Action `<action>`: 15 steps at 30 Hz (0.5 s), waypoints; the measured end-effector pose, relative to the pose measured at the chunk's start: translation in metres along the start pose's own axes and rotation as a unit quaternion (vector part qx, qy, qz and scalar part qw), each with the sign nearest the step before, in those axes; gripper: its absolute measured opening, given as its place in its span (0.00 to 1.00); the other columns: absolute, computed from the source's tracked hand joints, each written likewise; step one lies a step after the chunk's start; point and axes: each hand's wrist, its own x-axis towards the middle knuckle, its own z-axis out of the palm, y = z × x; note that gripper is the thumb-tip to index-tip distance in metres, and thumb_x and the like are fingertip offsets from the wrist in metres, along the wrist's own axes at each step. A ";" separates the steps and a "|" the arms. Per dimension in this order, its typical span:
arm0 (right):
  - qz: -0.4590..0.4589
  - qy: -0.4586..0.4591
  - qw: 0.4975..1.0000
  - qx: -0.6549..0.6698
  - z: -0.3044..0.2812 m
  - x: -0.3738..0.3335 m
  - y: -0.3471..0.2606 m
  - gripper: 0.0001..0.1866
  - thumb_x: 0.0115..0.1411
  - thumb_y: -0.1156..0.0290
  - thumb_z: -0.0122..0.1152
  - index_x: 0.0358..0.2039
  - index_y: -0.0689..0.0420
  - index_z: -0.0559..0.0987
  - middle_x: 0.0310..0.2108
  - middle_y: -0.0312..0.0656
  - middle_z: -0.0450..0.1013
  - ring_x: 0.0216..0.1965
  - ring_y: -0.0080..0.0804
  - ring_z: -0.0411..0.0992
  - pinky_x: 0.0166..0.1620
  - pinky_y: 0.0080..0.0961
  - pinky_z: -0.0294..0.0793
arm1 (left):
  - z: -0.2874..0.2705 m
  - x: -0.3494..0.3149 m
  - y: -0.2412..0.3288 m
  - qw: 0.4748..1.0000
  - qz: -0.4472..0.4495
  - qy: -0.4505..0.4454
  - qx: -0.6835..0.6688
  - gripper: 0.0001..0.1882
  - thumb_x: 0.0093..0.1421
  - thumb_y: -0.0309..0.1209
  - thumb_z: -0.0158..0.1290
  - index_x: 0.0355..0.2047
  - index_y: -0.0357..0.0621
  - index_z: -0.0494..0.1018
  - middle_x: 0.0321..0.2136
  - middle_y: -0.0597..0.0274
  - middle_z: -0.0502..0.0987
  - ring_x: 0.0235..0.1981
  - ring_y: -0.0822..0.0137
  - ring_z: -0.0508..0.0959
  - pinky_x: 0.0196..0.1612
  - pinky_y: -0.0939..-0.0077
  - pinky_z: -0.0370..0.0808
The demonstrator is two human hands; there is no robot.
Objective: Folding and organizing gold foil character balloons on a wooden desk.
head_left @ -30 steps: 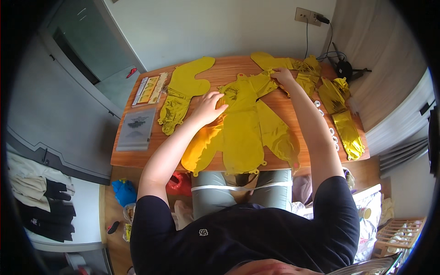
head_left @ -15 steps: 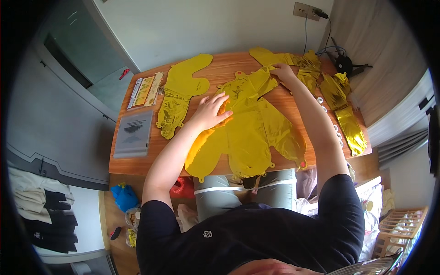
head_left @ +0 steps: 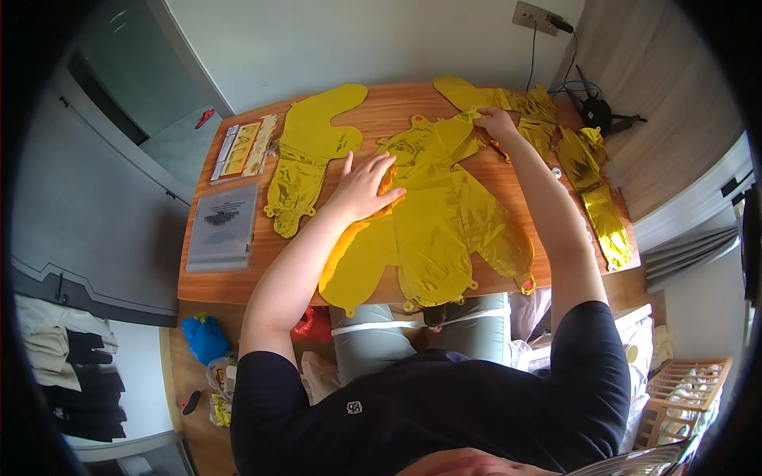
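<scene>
Two contacts noted: gold foil shape (head_left: 432, 214), mid-frame on the counter (head_left: 397, 103), is best steadied at its left edge by the spread left hand (head_left: 367, 186), while its upper-right tip, seemingly pinched by the right hand (head_left: 496, 123), should be held lightly so creasing is limited.

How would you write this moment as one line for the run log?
left hand: open, on big gold foil, left side | right hand: at its upper right tip | table: another gold foil, clear packet at left
</scene>
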 end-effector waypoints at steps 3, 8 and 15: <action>-0.014 0.016 1.000 -0.020 0.005 0.005 0.004 0.26 0.56 0.70 0.69 0.55 0.66 0.78 0.38 0.49 0.80 0.37 0.33 0.79 0.39 0.28 0.77 | 0.002 -0.002 -0.004 1.000 -0.001 -0.003 -0.008 0.43 0.67 0.62 0.45 0.72 0.49 0.53 0.71 0.55 0.59 0.72 0.58 0.59 0.75 0.44 0.31; -0.034 0.040 0.996 -0.067 -0.004 0.015 0.013 0.27 0.55 0.68 0.70 0.55 0.66 0.78 0.44 0.51 0.80 0.43 0.35 0.80 0.46 0.29 0.79 | 0.002 0.003 0.000 1.000 0.016 -0.006 -0.011 0.42 0.67 0.63 0.45 0.72 0.52 0.54 0.71 0.55 0.58 0.72 0.58 0.58 0.75 0.45 0.31; 0.012 0.006 1.000 -0.003 0.016 -0.016 -0.012 0.27 0.59 0.67 0.68 0.58 0.65 0.76 0.44 0.45 0.80 0.41 0.33 0.79 0.42 0.28 0.78 | 0.005 -0.006 -0.008 1.000 0.002 -0.028 0.007 0.38 0.65 0.62 0.48 0.69 0.55 0.62 0.71 0.57 0.58 0.72 0.60 0.58 0.75 0.45 0.31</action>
